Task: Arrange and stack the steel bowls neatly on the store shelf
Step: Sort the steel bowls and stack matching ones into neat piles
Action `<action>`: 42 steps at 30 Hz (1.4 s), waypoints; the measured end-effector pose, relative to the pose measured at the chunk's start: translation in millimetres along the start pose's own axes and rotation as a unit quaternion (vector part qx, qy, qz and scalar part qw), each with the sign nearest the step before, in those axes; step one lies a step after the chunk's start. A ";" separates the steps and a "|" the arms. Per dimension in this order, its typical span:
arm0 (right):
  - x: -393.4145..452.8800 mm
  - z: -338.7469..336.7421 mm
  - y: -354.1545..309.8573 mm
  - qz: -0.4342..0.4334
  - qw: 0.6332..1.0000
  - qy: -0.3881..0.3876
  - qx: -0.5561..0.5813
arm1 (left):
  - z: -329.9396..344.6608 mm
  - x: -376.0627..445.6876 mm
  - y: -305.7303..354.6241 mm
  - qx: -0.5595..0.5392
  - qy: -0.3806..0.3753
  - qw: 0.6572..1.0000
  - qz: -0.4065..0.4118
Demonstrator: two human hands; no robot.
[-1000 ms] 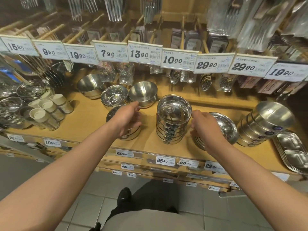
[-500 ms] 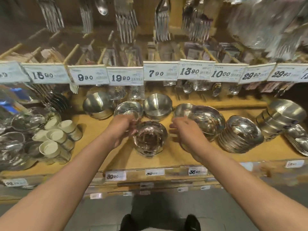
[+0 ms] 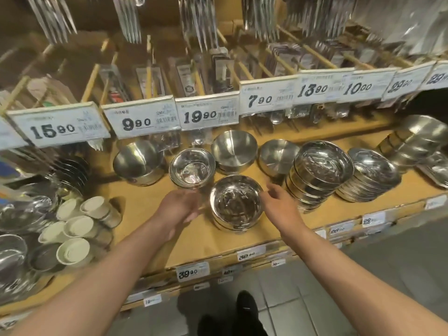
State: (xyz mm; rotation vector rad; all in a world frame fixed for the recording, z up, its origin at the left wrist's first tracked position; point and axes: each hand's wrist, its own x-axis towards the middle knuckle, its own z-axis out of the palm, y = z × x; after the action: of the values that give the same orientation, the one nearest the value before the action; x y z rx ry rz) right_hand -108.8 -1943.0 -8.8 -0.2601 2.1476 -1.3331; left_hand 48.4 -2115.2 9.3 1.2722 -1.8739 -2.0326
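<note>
A short stack of shiny steel bowls (image 3: 236, 202) stands near the front of the wooden shelf (image 3: 145, 204). My left hand (image 3: 179, 209) hovers just left of it, palm turned inward and fingers apart. My right hand (image 3: 278, 204) is just right of it with spread fingers, close to the rim. Neither hand visibly grips anything. Behind the stack are a small polished bowl (image 3: 191, 168), a matte bowl (image 3: 234, 149), a wider bowl (image 3: 138, 161) and a tilted bowl (image 3: 278, 156). A taller stack of bowls (image 3: 320, 170) stands to the right.
A pile of shallow steel plates (image 3: 371, 175) and a leaning stack of bowls (image 3: 417, 139) fill the shelf's right end. White-rimmed cups (image 3: 80, 221) and glass bowls (image 3: 21, 214) crowd the left. Price tags (image 3: 143, 120) and hanging cutlery packs overhang the back.
My view has swung left, so the bowls sit further right in frame. Both hands have left the taller stack and now flank the short front stack, fingers slightly drawn back from it.
</note>
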 end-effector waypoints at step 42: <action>27.0 20.8 -6.0 -0.042 0.989 0.033 -0.138 | -62.3 54.0 -17.4 -0.214 0.181 0.956 -0.090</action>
State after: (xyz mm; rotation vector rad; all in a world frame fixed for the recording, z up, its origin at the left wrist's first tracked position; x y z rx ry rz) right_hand -119.3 -1973.8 -20.5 -0.4246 2.4016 -1.0984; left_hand 59.8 -2190.9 -25.9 1.5888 -1.1212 -1.9657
